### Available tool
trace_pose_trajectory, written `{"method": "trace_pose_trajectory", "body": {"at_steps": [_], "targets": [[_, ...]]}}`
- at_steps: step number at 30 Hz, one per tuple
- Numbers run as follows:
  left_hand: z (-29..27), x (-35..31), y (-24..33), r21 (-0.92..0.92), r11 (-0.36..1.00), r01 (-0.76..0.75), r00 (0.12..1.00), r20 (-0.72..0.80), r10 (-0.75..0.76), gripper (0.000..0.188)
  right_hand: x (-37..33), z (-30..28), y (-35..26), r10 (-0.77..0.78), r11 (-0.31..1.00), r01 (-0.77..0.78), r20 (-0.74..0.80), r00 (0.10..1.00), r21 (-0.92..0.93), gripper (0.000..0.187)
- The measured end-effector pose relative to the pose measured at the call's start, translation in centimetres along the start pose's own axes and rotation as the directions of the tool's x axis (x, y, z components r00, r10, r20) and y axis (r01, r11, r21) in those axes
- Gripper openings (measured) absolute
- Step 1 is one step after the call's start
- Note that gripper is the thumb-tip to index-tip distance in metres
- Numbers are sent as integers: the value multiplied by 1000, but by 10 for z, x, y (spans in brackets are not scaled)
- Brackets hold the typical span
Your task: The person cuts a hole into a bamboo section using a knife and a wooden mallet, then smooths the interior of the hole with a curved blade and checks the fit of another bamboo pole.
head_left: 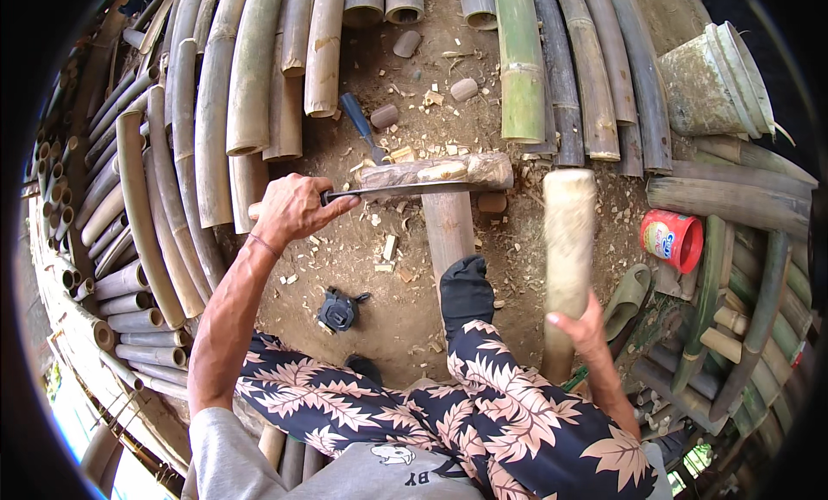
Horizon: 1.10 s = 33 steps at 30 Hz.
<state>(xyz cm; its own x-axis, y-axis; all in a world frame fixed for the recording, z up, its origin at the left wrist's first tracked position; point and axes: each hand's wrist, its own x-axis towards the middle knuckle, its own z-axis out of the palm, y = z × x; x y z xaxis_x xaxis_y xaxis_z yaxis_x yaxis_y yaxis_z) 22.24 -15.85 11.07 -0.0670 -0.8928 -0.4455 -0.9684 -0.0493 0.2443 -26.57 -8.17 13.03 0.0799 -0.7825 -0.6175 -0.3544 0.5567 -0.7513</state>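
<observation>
My left hand (295, 211) is closed round the handle of a long-bladed knife (405, 189), held level from left to right. Its blade lies across the far end of a bamboo pole (448, 228), close along a rough, partly chipped wooden block (470, 169). Whether the blade is in the bamboo or only resting there, I cannot tell. My black-covered foot (467, 295) presses on the near part of that pole. In my right hand (583, 327) a thick pale wooden club (569, 232) stands raised, slightly blurred, to the right of the pole.
Bamboo poles (250, 77) line the left and far sides, with a green one (521, 77) among them. A chisel-like tool with a blue handle (355, 116), a tape measure (337, 311) and wood chips lie on the dirt. Rightward are a dirty bucket (711, 81), red tub (672, 239) and slipper (628, 301).
</observation>
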Motion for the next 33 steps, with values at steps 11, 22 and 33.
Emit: {"method": "trace_pose_trajectory", "body": {"at_steps": [11, 22, 33], "targets": [[9, -1, -6, 3, 999, 46, 999, -2, -46, 70, 21, -7, -148, -295, 948, 279, 94, 951, 152, 89], [8, 0, -6, 20, 997, 71, 997, 38, -71, 68, 36, 13, -167, -357, 932, 362, 220, 908, 20, 105], [16, 5, -3, -3, 999, 46, 997, 56, -46, 60, 88, 54, -155, -219, 510, 402, 337, 916, -760, 107]]}}
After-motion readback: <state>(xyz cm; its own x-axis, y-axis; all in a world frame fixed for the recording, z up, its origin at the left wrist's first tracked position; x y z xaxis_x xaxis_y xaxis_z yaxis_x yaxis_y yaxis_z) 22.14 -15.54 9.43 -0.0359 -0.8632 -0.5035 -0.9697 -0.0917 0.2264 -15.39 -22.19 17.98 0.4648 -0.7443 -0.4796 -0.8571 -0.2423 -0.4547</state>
